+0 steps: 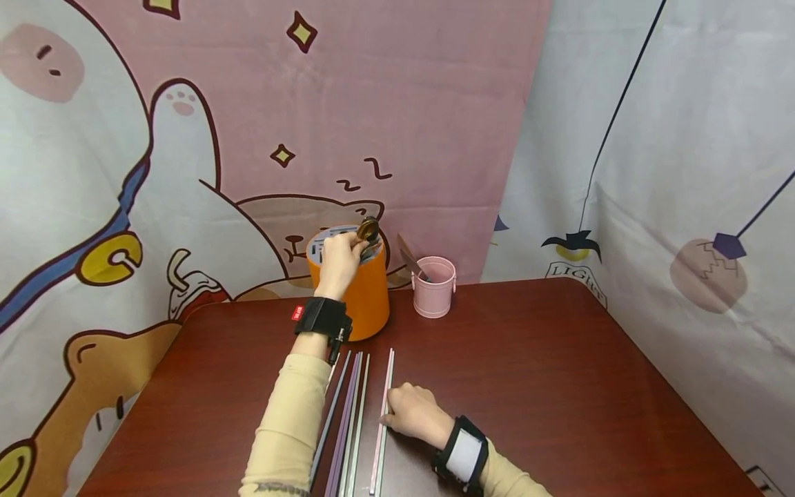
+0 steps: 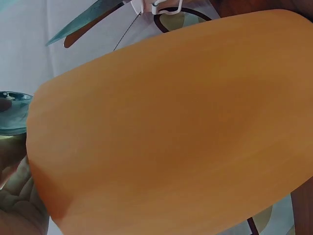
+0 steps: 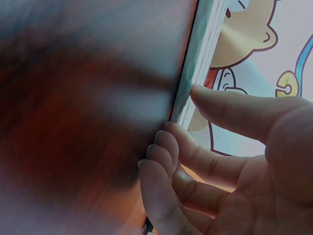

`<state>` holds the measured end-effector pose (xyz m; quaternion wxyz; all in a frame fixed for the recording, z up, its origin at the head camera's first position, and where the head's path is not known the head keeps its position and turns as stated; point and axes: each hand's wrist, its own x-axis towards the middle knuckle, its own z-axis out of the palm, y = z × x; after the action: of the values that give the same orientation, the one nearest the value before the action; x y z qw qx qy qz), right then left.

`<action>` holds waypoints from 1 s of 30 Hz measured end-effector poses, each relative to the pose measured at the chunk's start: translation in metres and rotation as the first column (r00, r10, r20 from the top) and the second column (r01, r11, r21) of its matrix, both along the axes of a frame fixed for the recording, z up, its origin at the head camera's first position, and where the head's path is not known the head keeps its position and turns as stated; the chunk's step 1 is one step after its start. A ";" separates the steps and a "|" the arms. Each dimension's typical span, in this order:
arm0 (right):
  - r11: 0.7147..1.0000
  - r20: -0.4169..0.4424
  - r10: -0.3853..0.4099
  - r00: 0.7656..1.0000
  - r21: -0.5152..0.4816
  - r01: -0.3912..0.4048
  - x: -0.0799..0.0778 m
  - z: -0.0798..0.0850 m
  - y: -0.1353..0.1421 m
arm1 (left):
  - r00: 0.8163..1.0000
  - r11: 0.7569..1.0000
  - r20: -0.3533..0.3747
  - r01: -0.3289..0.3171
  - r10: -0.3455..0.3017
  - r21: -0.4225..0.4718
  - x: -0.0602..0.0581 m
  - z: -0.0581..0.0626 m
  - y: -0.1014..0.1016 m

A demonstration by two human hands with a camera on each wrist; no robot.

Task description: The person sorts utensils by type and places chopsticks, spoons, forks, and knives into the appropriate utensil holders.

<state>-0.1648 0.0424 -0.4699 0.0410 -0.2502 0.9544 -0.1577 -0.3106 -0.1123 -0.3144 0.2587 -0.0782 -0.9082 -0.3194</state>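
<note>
My left hand (image 1: 338,262) is over the top of a tall orange cylinder (image 1: 368,297). Its thumb and fingers pinch a shiny gold-brown utensil with a rounded end (image 1: 368,228), probably a spoon; the other end is hidden. In the left wrist view the cylinder's side (image 2: 171,122) fills most of the picture, with the fingers (image 2: 19,191) at its rim. Low on the table, my right hand (image 1: 419,414) rests beside a pair of thin pink and pale green sticks (image 1: 382,428). Its thumb (image 3: 220,105) touches their edge, and the other fingers bend loosely against the tabletop.
More thin sticks in purple, green and grey-blue (image 1: 348,421) lie lengthwise, partly under the left forearm. A pink pail (image 1: 434,293) stands right of the cylinder, with a brown-handled blade (image 1: 410,257) leaning in it. Behind the brown table (image 1: 528,373) hangs a cartoon-printed cloth (image 1: 404,103).
</note>
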 end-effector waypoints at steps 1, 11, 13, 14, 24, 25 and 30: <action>1.000 0.001 0.000 1.000 -0.001 0.000 0.000 0.000 0.000 | 1.000 1.000 0.010 -0.005 0.005 -0.009 0.000 0.000 0.000; 1.000 0.001 0.001 1.000 -0.005 -0.001 0.002 0.000 0.000 | 0.991 0.994 0.136 0.015 0.000 -0.111 -0.001 -0.006 -0.006; 1.000 -0.003 0.000 1.000 -0.003 0.000 0.002 0.001 0.000 | 0.991 0.994 0.135 0.021 -0.007 -0.105 -0.001 -0.005 -0.006; 1.000 0.000 -0.001 1.000 -0.004 0.001 0.002 0.001 -0.001 | 0.990 0.995 0.139 0.022 -0.008 -0.097 -0.002 -0.005 -0.006; 1.000 0.007 -0.007 1.000 -0.002 0.007 0.002 0.002 0.000 | 0.993 0.998 0.114 0.046 -0.040 -0.045 0.003 -0.003 -0.006; 1.000 0.005 -0.006 1.000 -0.002 0.006 0.002 0.002 0.000 | 0.994 0.998 0.104 0.042 -0.038 -0.037 0.004 -0.003 -0.007; 1.000 0.007 -0.003 1.000 -0.006 0.003 0.001 0.003 0.001 | 1.000 1.000 0.020 -0.006 0.006 -0.012 0.015 0.000 -0.013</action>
<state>-0.1637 0.0432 -0.4671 0.0432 -0.2482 0.9542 -0.1616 -0.2956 -0.1256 -0.3148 0.2501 -0.0738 -0.9129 -0.3140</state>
